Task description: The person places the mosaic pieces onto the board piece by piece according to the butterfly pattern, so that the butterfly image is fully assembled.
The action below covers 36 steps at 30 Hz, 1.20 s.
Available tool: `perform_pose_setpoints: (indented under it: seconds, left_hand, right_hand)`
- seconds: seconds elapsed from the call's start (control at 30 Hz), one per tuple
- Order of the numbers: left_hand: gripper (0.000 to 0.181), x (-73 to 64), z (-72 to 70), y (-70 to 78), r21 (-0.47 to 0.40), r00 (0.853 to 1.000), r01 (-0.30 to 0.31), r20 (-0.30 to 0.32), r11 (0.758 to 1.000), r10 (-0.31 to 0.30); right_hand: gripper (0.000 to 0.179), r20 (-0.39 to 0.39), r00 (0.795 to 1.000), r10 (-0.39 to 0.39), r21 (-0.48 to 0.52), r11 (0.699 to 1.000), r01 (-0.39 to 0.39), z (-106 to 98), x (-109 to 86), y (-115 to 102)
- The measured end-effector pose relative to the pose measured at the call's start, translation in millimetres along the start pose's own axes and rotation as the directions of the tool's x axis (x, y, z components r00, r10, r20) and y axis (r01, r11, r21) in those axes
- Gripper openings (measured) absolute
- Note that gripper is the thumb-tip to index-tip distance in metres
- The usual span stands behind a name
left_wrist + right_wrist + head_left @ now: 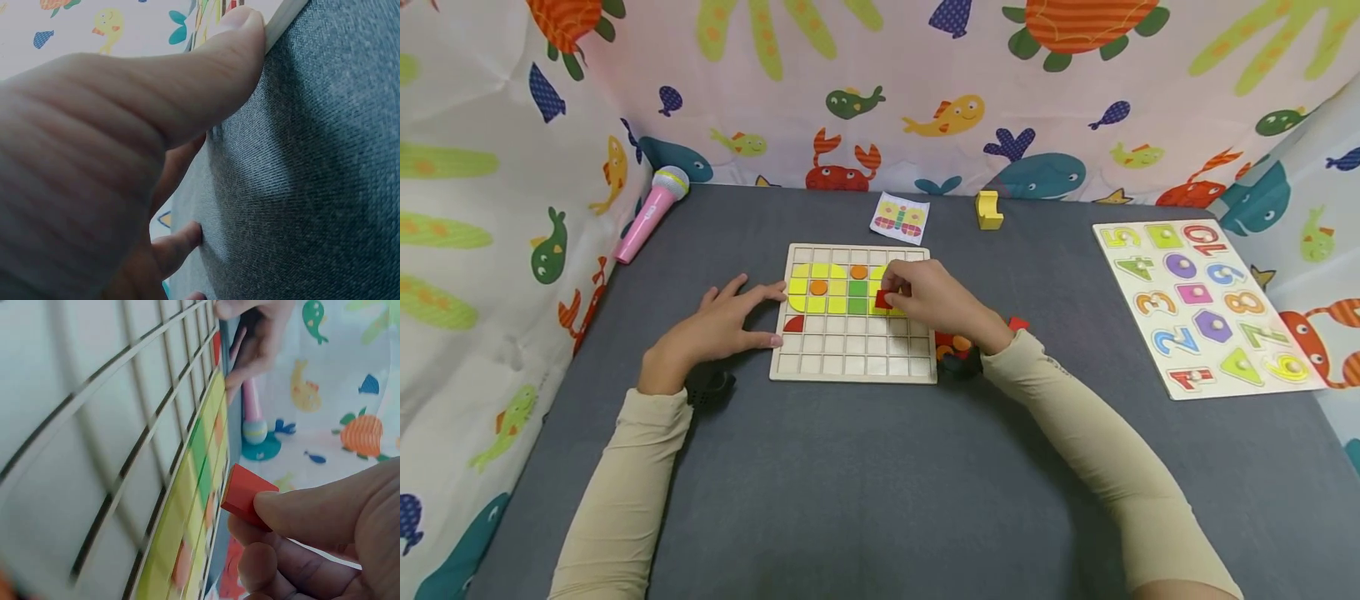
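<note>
A wooden grid board (854,367) lies on the table, with yellow, green and orange tiles filling its upper rows. One red quarter-round tile (793,323) sits at the left below the yellow ones. My right hand (934,293) pinches a red square tile (247,494) between thumb and fingers, held above the board's right part. My left hand (711,327) has its fingers spread, the thumb and a fingertip touching the board's left edge. In the left wrist view the thumb (212,75) rests against the board's side.
Loose red and orange pieces (955,343) lie right of the board, partly under my right wrist. Behind it are a pattern card (900,218) and a yellow block (988,210). A pink toy microphone (652,214) lies far left, a number puzzle board (1210,308) far right.
</note>
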State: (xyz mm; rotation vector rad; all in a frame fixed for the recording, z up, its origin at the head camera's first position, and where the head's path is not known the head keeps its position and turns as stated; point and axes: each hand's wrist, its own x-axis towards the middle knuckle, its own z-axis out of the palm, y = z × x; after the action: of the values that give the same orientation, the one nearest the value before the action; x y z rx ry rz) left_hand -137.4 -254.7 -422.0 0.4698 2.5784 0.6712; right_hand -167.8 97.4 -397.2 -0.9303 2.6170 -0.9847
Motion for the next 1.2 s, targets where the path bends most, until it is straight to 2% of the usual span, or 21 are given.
perform_pose_setpoints:
  seconds: [0.23,0.47,0.57,0.73,0.87,1.03,1.2]
  left_hand:
    - [0.080,-2.1,0.2,-0.1,-0.011,1.000,0.009,0.008,1.000,-0.009]
    - [0.084,-3.8,1.6,0.0,-0.029,1.000,-0.002,-0.007,1.000,0.002]
    - [0.088,0.5,4.1,-2.5,-0.043,1.000,-0.017,-0.022,0.999,0.016]
    - [0.090,14.3,10.9,-16.2,-0.036,0.999,-0.038,-0.031,0.999,0.037]
    - [0.090,16.7,12.9,-21.7,-0.028,0.998,-0.039,-0.039,0.999,0.038]
    - [0.085,7.7,7.7,-13.0,-0.057,0.997,-0.067,-0.041,0.996,0.065]
    - [0.081,-0.2,1.7,-2.0,-0.043,0.999,-0.039,-0.022,0.998,0.038]
  right_hand:
    - [0.004,0.037,0.995,-0.095,0.008,0.995,0.095,21.6,25.0,-21.8]
    - [0.004,0.071,0.986,-0.149,0.042,0.988,0.146,44.7,41.3,-34.4]
    - [0.004,0.082,0.986,-0.149,0.034,0.989,0.146,51.4,43.6,-38.1]
    - [0.004,0.077,0.985,-0.156,-0.003,0.988,0.157,60.0,44.1,-43.1]
    - [0.005,0.064,0.983,-0.175,-0.040,0.983,0.177,66.6,45.6,-46.3]
    - [0.005,0.029,0.983,-0.180,-0.124,0.975,0.182,72.2,47.6,-48.6]
    - [0.006,0.037,0.984,-0.177,-0.207,0.962,0.181,75.1,48.8,-50.7]
